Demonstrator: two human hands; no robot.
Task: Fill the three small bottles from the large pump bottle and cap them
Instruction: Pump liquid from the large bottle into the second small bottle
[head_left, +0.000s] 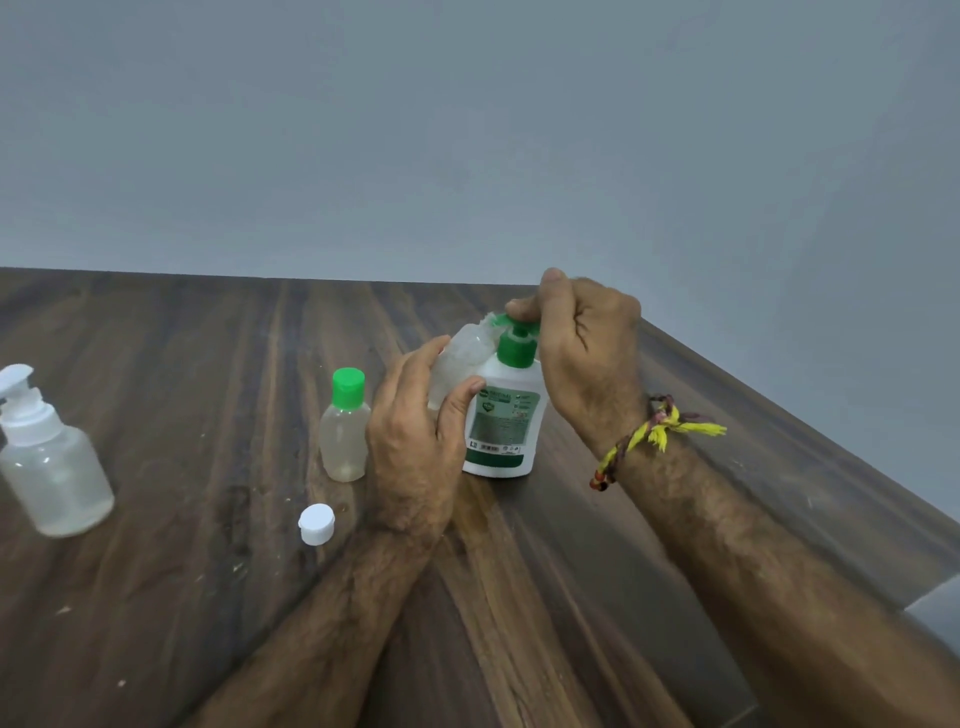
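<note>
From the head view, the white pump bottle with the green pump top and green label (504, 415) stands upright on the dark wooden table (208, 597); everything else sits to its left. The right hand (587, 353) is curled over the pump head, fingers pressing down on it. The left hand (415, 431) is closed round a small clear plastic bottle (460, 358), tilted with its open mouth up at the spout. Just left of that hand stands a small clear bottle with a green cap (344, 426), already capped; nearer me lies a loose white flip cap (317, 524); far left, a clear bottle with a white pump (49, 467). The mouth looks narrow, so I reckon a hard press or slight drift would send liquid over the fingers and table.
</note>
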